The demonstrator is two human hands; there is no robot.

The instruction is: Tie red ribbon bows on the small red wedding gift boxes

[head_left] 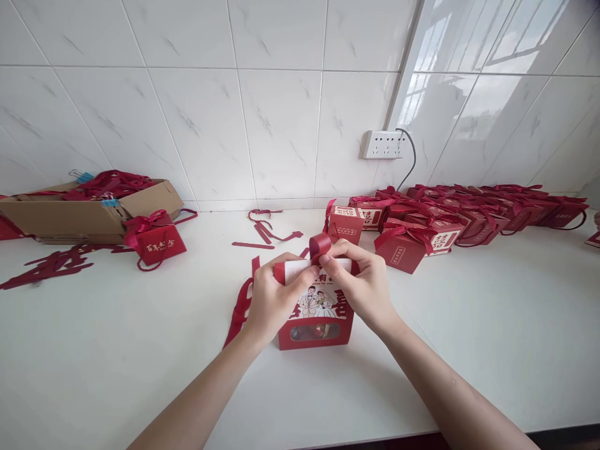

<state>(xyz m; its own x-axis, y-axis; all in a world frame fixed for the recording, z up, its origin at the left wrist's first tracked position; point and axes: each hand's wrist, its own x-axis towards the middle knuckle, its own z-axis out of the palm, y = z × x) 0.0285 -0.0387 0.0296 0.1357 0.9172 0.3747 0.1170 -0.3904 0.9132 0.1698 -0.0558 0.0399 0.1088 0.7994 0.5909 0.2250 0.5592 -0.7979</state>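
A red gift box [316, 334] with a bride and groom print and a clear oval window stands upright on the white table. At its top edge my left hand [281, 290] is closed, thumb and fingers pinching near the base of the ribbon. My right hand [363, 278] pinches the same dark red ribbon [320, 245], which forms a loop above the box. Both hands meet at the middle of the top. A loose tail of ribbon [240, 310] lies on the table left of the box. The fingers behind the box are partly hidden.
Several red gift boxes [400, 250] with bows are grouped at the back right. A cardboard box [75, 219] full of ribbon stands back left, beside a small red gift box [162, 240]. Ribbon scraps [263, 234] lie near the wall. A power strip [385, 144] is on the tiles.
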